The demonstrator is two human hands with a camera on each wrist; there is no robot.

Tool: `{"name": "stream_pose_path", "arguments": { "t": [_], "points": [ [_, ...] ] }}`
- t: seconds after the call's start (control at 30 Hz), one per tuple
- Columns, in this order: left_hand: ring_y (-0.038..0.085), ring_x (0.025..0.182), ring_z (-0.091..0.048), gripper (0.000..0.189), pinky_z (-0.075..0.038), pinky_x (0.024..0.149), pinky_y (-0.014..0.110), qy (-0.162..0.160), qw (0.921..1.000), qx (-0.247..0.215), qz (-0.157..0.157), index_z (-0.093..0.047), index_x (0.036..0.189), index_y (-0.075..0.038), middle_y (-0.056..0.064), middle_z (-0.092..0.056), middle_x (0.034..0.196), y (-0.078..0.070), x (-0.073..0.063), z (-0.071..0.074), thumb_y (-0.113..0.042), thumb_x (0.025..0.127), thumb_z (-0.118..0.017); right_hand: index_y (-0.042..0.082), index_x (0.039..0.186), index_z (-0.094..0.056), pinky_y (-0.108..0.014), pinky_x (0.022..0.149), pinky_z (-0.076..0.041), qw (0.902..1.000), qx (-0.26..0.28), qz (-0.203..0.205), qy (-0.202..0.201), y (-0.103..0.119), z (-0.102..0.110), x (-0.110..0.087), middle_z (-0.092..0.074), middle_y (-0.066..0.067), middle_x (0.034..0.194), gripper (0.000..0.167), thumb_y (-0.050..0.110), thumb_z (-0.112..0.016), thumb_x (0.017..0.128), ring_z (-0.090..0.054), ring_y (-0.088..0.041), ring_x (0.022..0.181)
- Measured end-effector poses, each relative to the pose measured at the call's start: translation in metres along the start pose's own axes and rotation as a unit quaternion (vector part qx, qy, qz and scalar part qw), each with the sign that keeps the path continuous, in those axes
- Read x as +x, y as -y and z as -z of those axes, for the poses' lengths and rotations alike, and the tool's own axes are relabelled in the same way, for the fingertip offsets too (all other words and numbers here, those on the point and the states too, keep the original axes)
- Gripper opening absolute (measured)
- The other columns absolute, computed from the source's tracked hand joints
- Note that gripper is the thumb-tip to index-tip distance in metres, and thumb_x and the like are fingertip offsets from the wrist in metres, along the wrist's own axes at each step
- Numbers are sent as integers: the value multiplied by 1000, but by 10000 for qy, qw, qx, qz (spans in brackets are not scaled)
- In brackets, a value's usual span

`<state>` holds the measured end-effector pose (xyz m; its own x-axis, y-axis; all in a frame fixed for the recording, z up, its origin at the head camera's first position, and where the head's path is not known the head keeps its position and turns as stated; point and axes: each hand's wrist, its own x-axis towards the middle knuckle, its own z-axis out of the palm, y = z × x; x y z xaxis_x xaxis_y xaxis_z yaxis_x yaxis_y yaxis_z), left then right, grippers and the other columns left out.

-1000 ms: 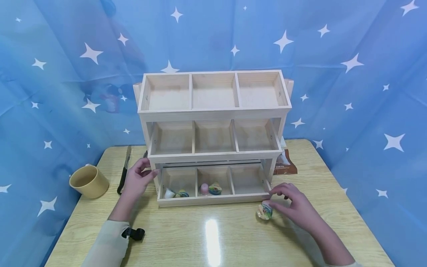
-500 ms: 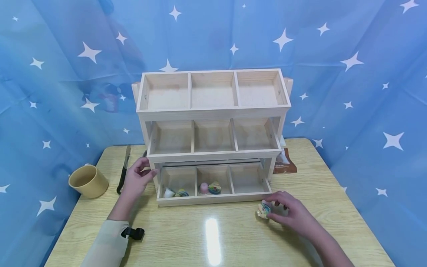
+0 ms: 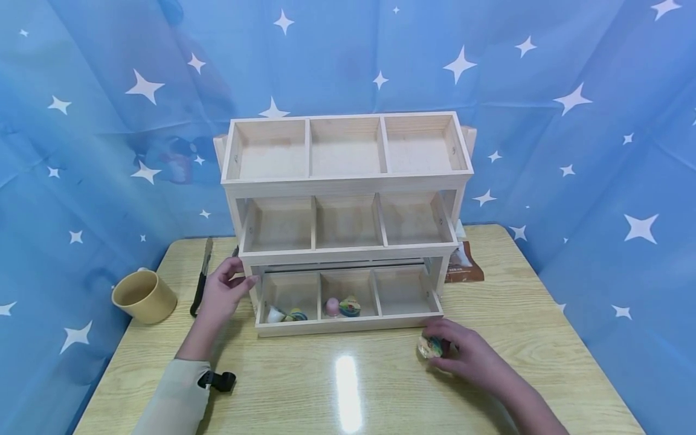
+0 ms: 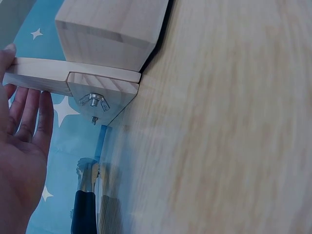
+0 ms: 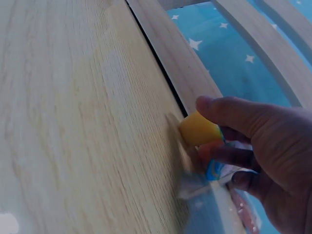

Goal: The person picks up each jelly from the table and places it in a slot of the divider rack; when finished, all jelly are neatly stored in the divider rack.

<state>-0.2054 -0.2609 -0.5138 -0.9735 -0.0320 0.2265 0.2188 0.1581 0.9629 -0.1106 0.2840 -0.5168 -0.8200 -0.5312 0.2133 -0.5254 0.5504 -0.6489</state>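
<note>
In the head view, a three-tier wooden rack [image 3: 348, 185] stands in the middle, each tier split into three compartments. My left hand [image 3: 223, 293] holds its left side post; in the left wrist view the thumb lies over the wood and the fingers beneath. My right hand [image 3: 462, 353] pinches a small jelly cup [image 3: 428, 347] in front of the rack's right corner. Its yellow side [image 5: 197, 129] shows in the right wrist view, with the thumb against it. The bottom tier holds a white cup [image 3: 275, 315], a yellow one [image 3: 296, 315], a pink one [image 3: 332, 307] and another with a printed lid [image 3: 350, 306].
At the table's left stands a tan mug [image 3: 144, 296]. Between it and the rack lies a long metal utensil with a black handle [image 3: 199, 293]. A brown and white packet [image 3: 464, 266] lies behind the rack's right side. Blue star-printed cloth surrounds the table.
My right hand has moved off the bottom tier's right corner, down and left, and its fingers have closed round the jelly cup. The left hand keeps its hold on the post.
</note>
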Motion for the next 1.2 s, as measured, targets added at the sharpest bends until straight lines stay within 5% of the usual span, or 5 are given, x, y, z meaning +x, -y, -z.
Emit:
{"name": "stream_pose_path", "arguments": {
  "t": [0.17, 0.43, 0.7, 1.2],
  "points": [
    [11, 101, -77, 37, -64, 85, 23, -5, 10000, 1, 3, -64, 136, 1, 32, -67, 126, 1, 0, 0, -5, 103, -80, 14, 130, -74, -29, 87, -62, 9999, -131, -56, 83, 3, 0, 0, -71, -16, 138, 44, 17, -94, 91, -68, -16, 118],
    [11, 103, -77, 37, -64, 85, 23, -27, 10000, 1, 1, -64, 136, 1, 30, -68, 125, 3, 0, 0, -4, 103, -80, 11, 126, -75, -26, 71, -57, 9999, -19, 126, 9, 7, -2, 2, -72, -16, 132, 42, 13, -95, 89, -61, -4, 93],
    [12, 105, -77, 38, -64, 85, 23, -54, 10000, 8, -2, -63, 136, 2, 31, -68, 126, 2, 0, 0, -3, 103, -80, 13, 124, -74, -26, 71, -59, 9973, -142, 391, -604, 14, -2, 9, -70, 4, 121, 49, 2, -97, 81, -63, -5, 92],
    [11, 105, -77, 40, -63, 86, 22, -54, 10000, -10, -27, -63, 138, 5, 35, -65, 128, -1, -1, -1, -1, 102, -79, 11, 125, -77, -30, 69, -59, 9894, -162, 31, -1444, 26, 4, 47, -68, 3, 114, 49, 0, -97, 82, -61, -10, 87]
  ]
}}
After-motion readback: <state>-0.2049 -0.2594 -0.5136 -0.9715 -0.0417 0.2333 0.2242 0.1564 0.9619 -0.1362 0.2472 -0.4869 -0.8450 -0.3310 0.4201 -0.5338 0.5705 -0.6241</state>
